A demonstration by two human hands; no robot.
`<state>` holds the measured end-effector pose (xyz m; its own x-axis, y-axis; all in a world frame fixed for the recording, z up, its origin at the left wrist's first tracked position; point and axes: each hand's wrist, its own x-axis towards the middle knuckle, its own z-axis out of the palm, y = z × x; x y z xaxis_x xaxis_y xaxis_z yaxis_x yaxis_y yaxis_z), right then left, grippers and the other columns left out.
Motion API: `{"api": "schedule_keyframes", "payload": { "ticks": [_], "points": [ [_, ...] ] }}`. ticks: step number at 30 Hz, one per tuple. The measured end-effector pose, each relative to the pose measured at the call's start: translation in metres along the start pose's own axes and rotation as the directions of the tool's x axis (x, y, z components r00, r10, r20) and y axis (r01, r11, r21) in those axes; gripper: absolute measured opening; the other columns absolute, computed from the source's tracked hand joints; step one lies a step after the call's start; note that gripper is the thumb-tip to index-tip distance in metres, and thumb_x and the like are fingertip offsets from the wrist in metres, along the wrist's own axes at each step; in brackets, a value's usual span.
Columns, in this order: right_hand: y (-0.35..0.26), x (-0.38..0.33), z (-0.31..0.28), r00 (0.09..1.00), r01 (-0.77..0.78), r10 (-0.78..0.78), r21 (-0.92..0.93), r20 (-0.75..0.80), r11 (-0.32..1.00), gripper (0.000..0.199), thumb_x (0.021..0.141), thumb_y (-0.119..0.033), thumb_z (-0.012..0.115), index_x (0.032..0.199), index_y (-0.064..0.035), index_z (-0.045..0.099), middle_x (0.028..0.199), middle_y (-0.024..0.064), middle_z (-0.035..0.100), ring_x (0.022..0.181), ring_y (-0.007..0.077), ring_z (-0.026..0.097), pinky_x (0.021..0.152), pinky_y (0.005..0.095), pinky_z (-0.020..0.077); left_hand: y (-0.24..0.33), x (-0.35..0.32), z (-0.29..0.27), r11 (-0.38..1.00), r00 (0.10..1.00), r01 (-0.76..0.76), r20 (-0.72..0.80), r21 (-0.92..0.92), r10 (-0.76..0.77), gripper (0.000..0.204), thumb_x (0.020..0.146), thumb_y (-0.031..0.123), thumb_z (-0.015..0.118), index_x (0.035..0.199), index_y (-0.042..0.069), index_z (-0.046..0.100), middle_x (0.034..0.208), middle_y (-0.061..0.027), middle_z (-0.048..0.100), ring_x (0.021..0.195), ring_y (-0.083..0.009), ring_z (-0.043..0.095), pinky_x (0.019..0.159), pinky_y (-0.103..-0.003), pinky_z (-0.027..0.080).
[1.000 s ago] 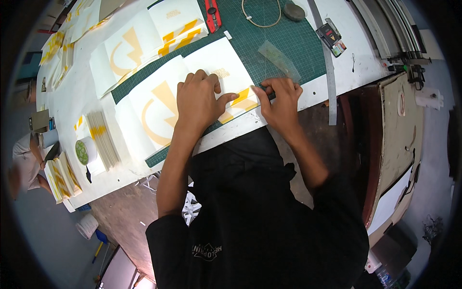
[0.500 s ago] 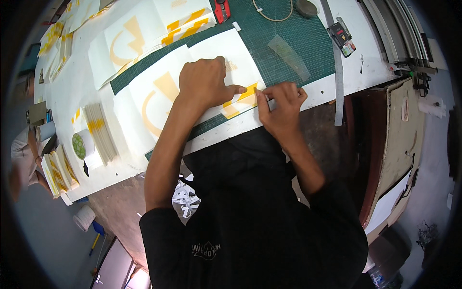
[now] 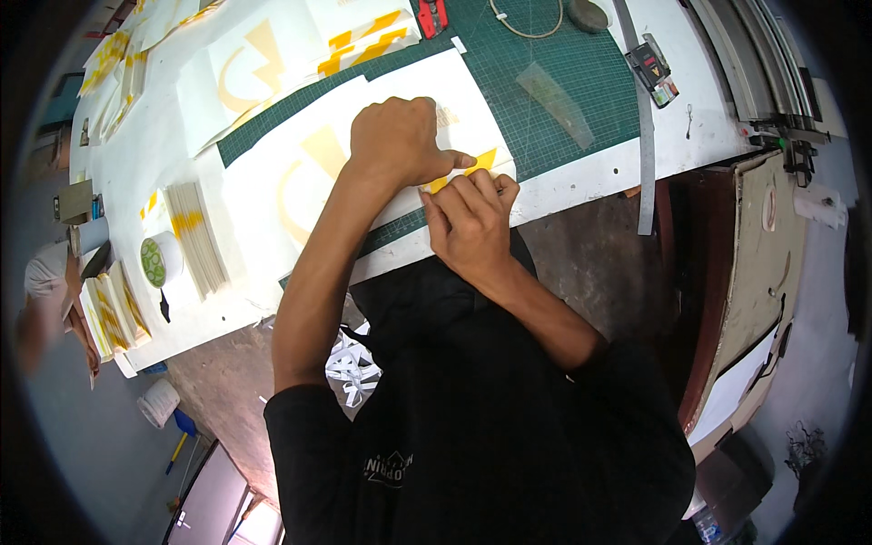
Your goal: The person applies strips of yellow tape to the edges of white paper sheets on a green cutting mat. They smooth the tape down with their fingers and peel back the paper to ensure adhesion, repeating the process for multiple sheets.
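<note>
A white printed paper sheet [image 3: 468,91] with pale orange shapes lies on the green cutting mat [image 3: 581,100]. Yellow stripes mark its folded near edge. My left hand [image 3: 395,141] presses on the sheet with bent fingers, their tips partly hidden. Its thumb reaches along the yellow-striped fold. Closed at the near edge, my right hand [image 3: 477,218] grips the fold just below that thumb. Part of the fold is hidden behind the right fingers.
More printed sheets [image 3: 263,64] lie beyond, and a stack of folded paper [image 3: 193,241] stands at the left beside a green-topped round container [image 3: 154,262]. A red cutter [image 3: 432,16], clear ruler [image 3: 556,104], metal ruler [image 3: 646,173] and tape measure [image 3: 649,65] lie around. Another person [image 3: 50,282] is far left.
My right hand has moved left along the near edge, from the sheet's right corner to beside my left thumb. My left hand stays on the sheet. The view has shifted slightly.
</note>
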<state>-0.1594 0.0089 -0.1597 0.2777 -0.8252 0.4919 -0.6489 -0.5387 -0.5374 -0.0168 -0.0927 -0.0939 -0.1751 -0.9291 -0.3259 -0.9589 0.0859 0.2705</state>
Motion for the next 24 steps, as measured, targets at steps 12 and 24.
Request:
{"api": "schedule_keyframes", "payload": {
  "ticks": [12, 24],
  "points": [
    [0.091, 0.004, -0.070, 0.947, -0.153, 0.145, -0.006, -0.288, 0.988, 0.013, 0.092, -0.009, 0.082, 0.089, -0.0041, 0.070, 0.084, 0.0070, 0.071, 0.079, 0.0225, 0.064, 0.086, 0.0410, 0.0396, 0.001, -0.040, 0.016, 0.960, 0.953, -0.233, -0.230, -0.153, 0.195, 0.042, 0.084, 0.046, 0.089, 0.089, 0.007, 0.073, 0.087, -0.0141, 0.073, 0.084, -0.0309, 0.066, 0.077, -0.041, 0.051],
    [0.098, 0.006, -0.058, 0.926, -0.160, 0.157, 0.018, -0.344, 0.987, 0.015, 0.091, -0.005, 0.082, 0.086, -0.0039, 0.068, 0.081, 0.0063, 0.069, 0.076, 0.0205, 0.061, 0.083, 0.0379, 0.0411, -0.052, -0.100, -0.038, 0.489, 0.721, -0.343, -0.559, -0.802, -0.410, 0.022, 0.095, 0.007, 0.081, 0.113, -0.001, 0.070, 0.094, -0.0037, 0.072, 0.082, -0.0084, 0.066, 0.076, -0.025, 0.054]
  ]
}}
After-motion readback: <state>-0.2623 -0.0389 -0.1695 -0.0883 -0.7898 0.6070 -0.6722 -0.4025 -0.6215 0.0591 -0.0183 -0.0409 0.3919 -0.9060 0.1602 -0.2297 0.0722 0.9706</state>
